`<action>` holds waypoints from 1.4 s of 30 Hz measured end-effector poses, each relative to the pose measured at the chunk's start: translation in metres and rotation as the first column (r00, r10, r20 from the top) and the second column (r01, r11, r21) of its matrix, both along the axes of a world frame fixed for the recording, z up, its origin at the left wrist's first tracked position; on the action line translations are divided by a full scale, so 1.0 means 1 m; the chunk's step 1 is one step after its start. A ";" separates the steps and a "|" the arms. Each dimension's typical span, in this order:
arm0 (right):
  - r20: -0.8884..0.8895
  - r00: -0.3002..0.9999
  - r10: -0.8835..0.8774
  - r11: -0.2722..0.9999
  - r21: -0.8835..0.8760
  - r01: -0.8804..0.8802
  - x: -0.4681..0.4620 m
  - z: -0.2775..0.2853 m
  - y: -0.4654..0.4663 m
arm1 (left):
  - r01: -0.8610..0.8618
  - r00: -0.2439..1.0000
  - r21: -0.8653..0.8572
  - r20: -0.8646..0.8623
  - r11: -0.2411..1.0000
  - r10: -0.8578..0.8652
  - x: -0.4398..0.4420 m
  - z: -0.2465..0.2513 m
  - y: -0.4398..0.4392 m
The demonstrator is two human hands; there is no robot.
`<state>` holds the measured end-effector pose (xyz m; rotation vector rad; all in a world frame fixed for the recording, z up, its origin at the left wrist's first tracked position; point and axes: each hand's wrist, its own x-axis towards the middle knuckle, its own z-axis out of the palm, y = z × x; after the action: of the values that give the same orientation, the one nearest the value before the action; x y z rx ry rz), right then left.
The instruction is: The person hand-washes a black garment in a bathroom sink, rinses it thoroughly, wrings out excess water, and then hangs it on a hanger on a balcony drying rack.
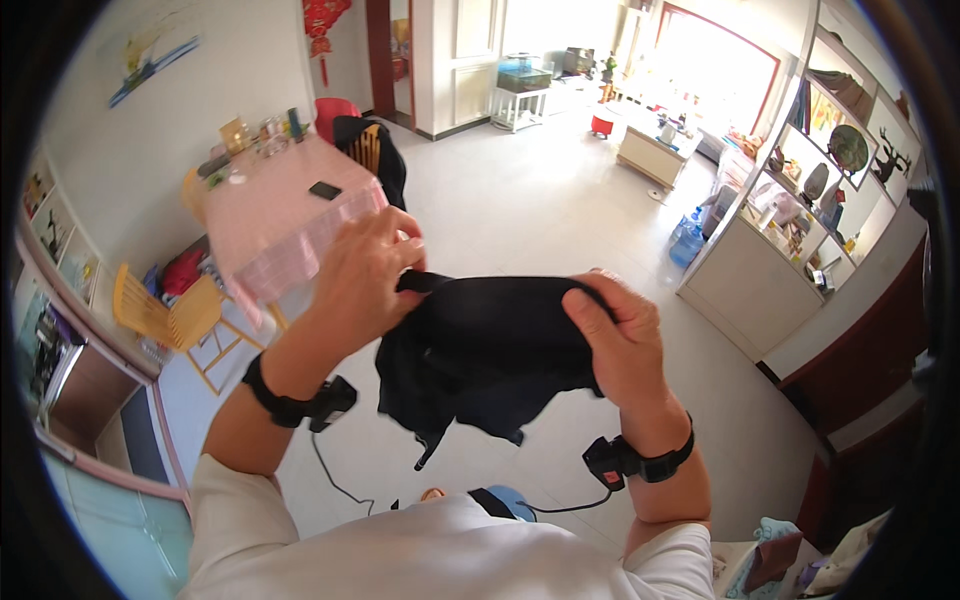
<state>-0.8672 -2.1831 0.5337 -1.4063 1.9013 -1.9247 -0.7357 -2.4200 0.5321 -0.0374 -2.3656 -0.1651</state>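
A black cloth garment (pixel 495 337) hangs between my two hands in front of my chest, its top edge drawn nearly straight. My left hand (pixel 367 274) pinches the left end of that edge, where a narrow band of the fabric sticks out. At the opposite end, my right hand (pixel 626 334) grips the cloth with the thumb lying over the near side. The lower part falls in loose, uneven folds, and a thin strip dangles at the bottom left. What kind of garment it is, I cannot tell. Each wrist wears a black strap with a small device and a cable.
Left of me stands a table with a pink tablecloth (pixel 277 202), bearing a phone (pixel 325 190) and jars. A wooden chair (pixel 187 315) is beside it. Water bottles (pixel 686 240) stand by a shelf unit (pixel 757 292) on the right. Tiled floor (pixel 495 217) stretches ahead.
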 end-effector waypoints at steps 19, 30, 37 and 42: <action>0.690 0.700 0.184 0.949 -0.310 0.057 -0.472 0.016 -0.212 | -0.238 0.847 0.911 0.365 0.337 -0.386 -0.469 -0.170 -0.243; -0.637 0.710 -0.299 0.700 0.359 0.617 -0.779 -0.035 -0.397 | 0.101 0.940 0.965 -0.173 -0.244 -0.295 -0.712 -0.093 -0.466; -0.656 0.602 -0.455 0.515 0.357 0.779 -0.927 -0.050 -0.476 | 0.196 0.942 0.977 -0.164 0.083 -0.294 -0.842 -0.055 -0.594; 0.444 0.849 -0.287 0.947 0.262 0.183 -1.020 -0.102 -0.600 | -0.131 0.984 0.332 -0.074 0.934 0.165 -0.936 -0.077 -0.703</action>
<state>-1.8876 -2.7835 0.4321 -0.5794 2.0112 -1.8650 -1.6717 -3.1233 0.4551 0.2854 -2.2011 -0.4684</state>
